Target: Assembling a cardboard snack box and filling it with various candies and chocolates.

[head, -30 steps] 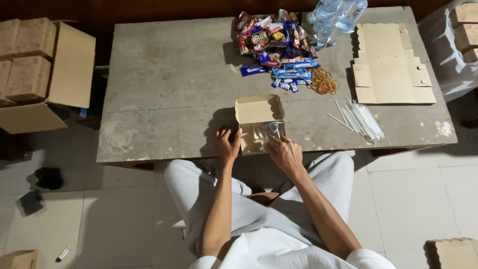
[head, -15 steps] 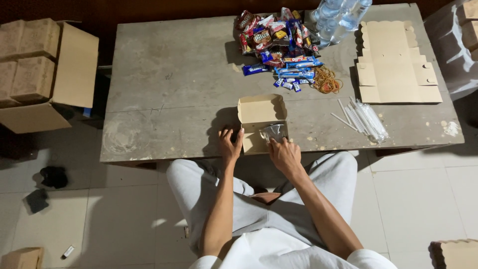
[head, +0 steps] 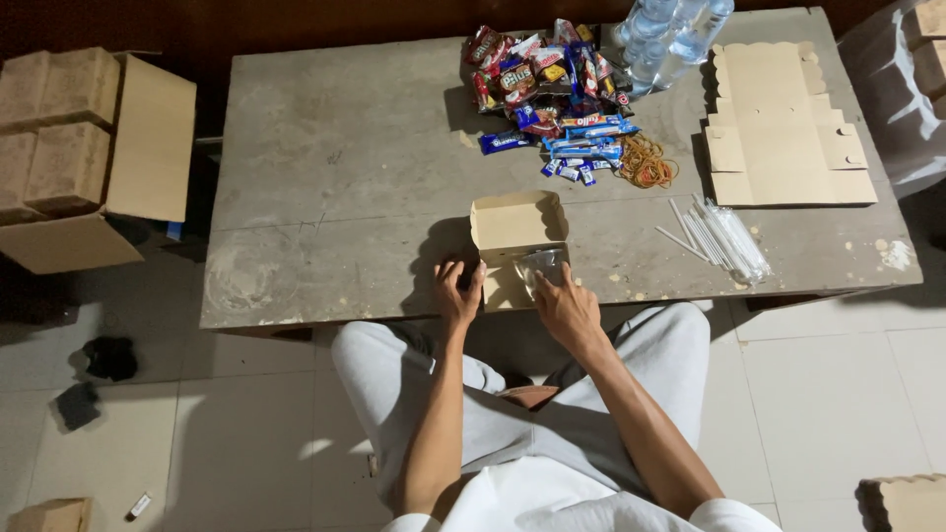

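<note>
**Both hands at the small box, a clear cup going in**

The left hand (head: 459, 289) rests with fingers spread on the left edge of the small open cardboard box (head: 516, 246), steadying it without closing on anything. The right hand (head: 564, 307) curls its fingers around a clear plastic cup (head: 541, 266) held at the near half of the box, which stands at the near edge of the table (head: 335, 167), lid tipped up behind. The step in hand looks like packing: the cup is being set into the box. Further right and back lie a heap of snack packets (head: 547, 84), rubber bands (head: 645, 160), straws (head: 714, 234), water bottles (head: 665, 34) and flat box blanks (head: 783, 123). The next move likely calls for a reach to that heap while the left hand holds the box square
</note>
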